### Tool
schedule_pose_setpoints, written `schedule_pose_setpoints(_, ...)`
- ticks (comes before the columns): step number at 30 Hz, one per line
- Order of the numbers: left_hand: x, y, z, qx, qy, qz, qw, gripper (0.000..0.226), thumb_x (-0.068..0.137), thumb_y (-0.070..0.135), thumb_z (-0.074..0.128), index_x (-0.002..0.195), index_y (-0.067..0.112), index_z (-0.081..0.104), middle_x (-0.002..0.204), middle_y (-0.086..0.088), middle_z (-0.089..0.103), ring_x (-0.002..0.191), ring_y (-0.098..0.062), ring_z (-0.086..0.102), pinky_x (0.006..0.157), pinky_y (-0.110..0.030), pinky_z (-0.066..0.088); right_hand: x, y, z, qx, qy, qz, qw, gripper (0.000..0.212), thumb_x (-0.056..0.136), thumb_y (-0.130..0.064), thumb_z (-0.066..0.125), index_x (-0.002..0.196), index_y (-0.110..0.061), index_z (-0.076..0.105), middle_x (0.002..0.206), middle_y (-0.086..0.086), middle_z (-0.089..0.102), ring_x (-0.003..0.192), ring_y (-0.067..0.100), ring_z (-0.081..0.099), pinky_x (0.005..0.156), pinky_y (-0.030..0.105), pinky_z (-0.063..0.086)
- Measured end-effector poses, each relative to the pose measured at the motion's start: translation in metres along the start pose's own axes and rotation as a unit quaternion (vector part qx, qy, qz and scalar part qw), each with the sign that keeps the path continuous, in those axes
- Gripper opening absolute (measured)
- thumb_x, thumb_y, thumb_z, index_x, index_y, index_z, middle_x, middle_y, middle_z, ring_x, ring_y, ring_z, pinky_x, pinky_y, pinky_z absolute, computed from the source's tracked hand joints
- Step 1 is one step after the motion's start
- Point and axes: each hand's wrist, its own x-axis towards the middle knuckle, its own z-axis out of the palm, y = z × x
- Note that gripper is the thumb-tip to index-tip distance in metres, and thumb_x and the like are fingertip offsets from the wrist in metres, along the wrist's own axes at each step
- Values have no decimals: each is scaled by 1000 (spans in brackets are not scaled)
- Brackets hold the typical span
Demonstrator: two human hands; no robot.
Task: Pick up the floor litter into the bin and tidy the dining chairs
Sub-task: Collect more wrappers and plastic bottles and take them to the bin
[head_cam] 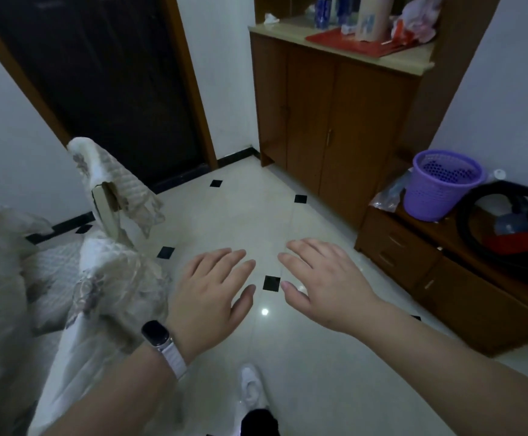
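I see left hand and right hand flat, fingers spread, empty, over glossy tile floor. Round purple mesh-plastic bin sits on low wooden cabinet, right. Quilted-cloth-draped chair left.

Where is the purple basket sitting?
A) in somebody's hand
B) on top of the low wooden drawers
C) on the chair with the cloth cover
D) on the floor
B: the purple basket stands on top of the low wooden drawers, off the floor, while the left hand and right hand are spread open and hold nothing.
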Motion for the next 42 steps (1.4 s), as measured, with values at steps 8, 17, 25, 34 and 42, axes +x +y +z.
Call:
schedule_pose_setpoints(8, 92, -121, 79, -34, 14, -19, 999, 34, 91, 35, 59, 117, 15, 69, 123, -4, 67, 114, -28, 61, 94, -41, 43, 146, 59, 44, -48, -46, 0, 998, 44, 92, -45, 47, 121, -17, 64, 126, 6, 62, 116, 27, 56, 94, 39, 42)
schedule_pose_setpoints(17, 180, -236, 123, -37, 2, -37, 999, 37, 89, 36, 61, 120, 17, 67, 125, -3, 66, 115, -27, 60, 91, -40, 43, 282, 101, 86, -50, -60, 6, 997, 47, 93, -46, 45, 125, -16, 62, 129, 6, 60, 121, 27, 53, 98, 42, 44)
schedule_pose_setpoints(25, 247, -309, 195, -15, -41, -61, 997, 37, 90, 36, 59, 120, 15, 68, 125, -4, 65, 115, -28, 60, 94, -40, 41, 379, 180, 158, -5, -29, -29, 999, 44, 92, -42, 47, 120, -14, 65, 124, 8, 63, 115, 29, 57, 93, 40, 44)
schedule_pose_setpoints(34, 380, -387, 268, 51, -104, -96, 989, 41, 94, 40, 51, 124, 17, 64, 129, -5, 63, 117, -28, 57, 95, -41, 44, 522, 305, 220, 55, -17, -85, 995, 43, 92, -42, 49, 119, -13, 65, 123, 8, 63, 114, 28, 56, 93, 40, 45)
schedule_pose_setpoints(42, 437, -439, 303, 88, -117, -158, 977, 41, 94, 41, 50, 124, 17, 65, 127, -4, 64, 116, -28, 59, 94, -43, 46, 629, 360, 255, 89, -46, -117, 988, 44, 92, -43, 45, 120, -14, 64, 125, 8, 61, 116, 28, 55, 95, 42, 45)
